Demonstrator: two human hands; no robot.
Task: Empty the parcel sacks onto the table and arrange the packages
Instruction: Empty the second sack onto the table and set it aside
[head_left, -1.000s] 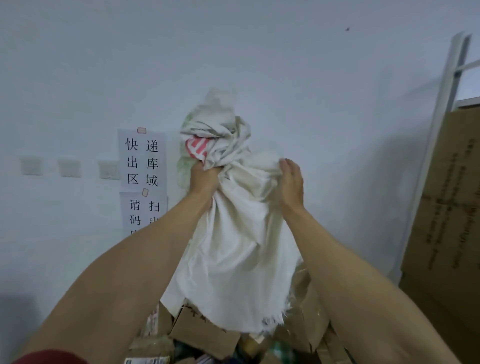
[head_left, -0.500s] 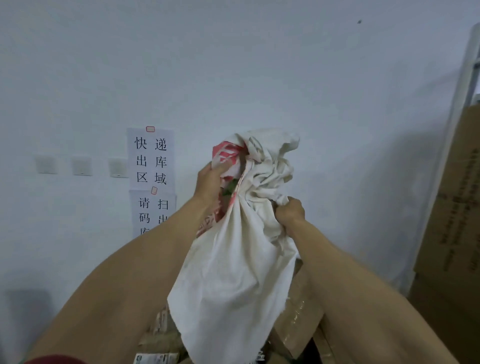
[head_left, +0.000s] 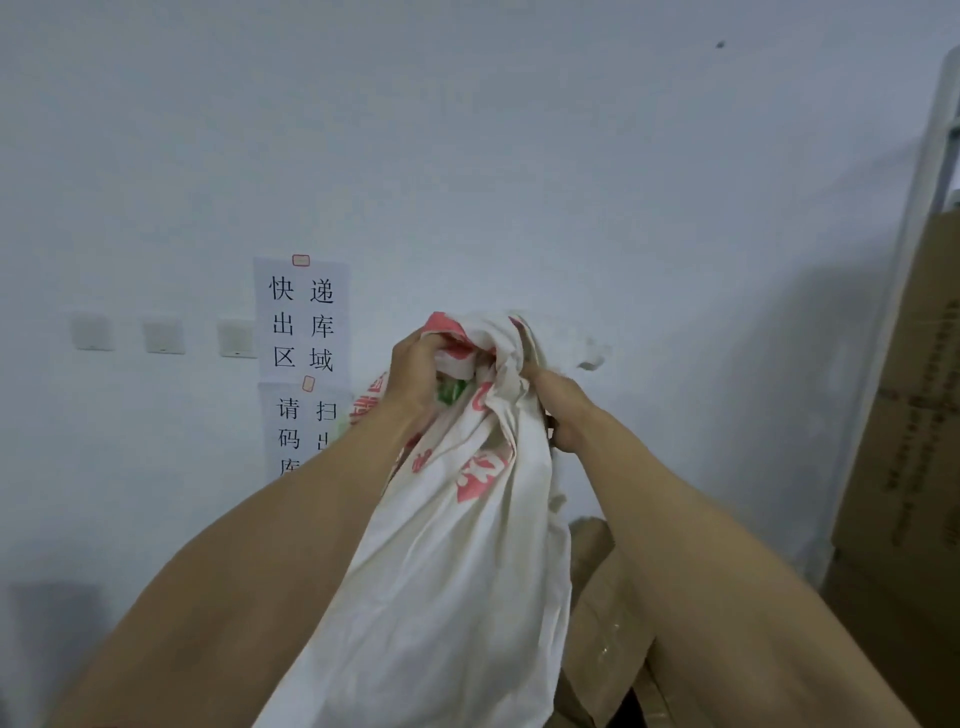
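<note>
The white sack (head_left: 457, 571) hangs just right of the wall sign (head_left: 301, 322), long axis upright, bunched end up; the left hand (head_left: 415, 374) and right hand (head_left: 563, 410) both clench its gathered top.

Both bare forearms raised, converging. Left hand (head_left: 415, 370) curled tight on sack (head_left: 457, 571); right hand (head_left: 565, 411) likewise, slightly lower.

White cloth sack (head_left: 457, 571) with red print — bunched at top, hanging limp above cardboard packages (head_left: 602, 623).
</note>
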